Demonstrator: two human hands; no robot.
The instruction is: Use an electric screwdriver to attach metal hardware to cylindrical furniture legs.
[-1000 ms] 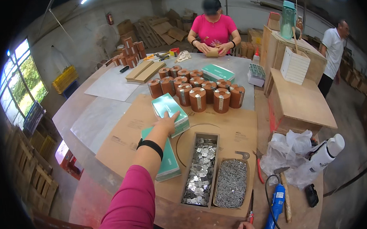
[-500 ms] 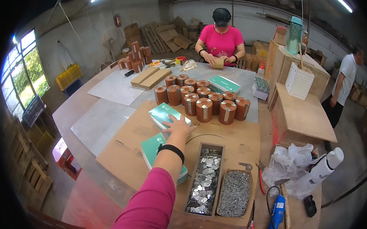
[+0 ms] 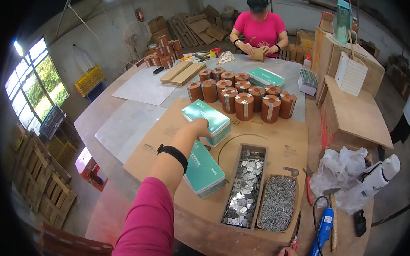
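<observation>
My left hand [image 3: 201, 127] reaches over the cardboard at the near side of a green-and-white box [image 3: 206, 117], with its fingers bent down and mostly hidden. A second green-and-white box [image 3: 204, 169] lies nearer, just below that hand and partly behind my forearm. At the lower edge my right hand [image 3: 287, 255] shows only in part, its fingers closed on the red handle of a thin, dark-shafted tool, seemingly a screwdriver [image 3: 295, 240]. Beside it are a wooden tray of flat metal pieces [image 3: 241, 191] and a box of small metal fasteners [image 3: 277, 203].
Brown cylinders with metal strips [image 3: 244, 106] stand behind the boxes. To the right lie a blue corded power tool [image 3: 322, 230], red-handled pliers [image 3: 309, 187], a plastic bag [image 3: 335, 172] and a white bottle [image 3: 379, 177]. Across the table a co-worker [image 3: 260, 30] handles a tan piece.
My left hand has moved from spread over the farther green box to its near side, fingers now bent down. The view has shifted, and a person at right has moved toward the edge.
</observation>
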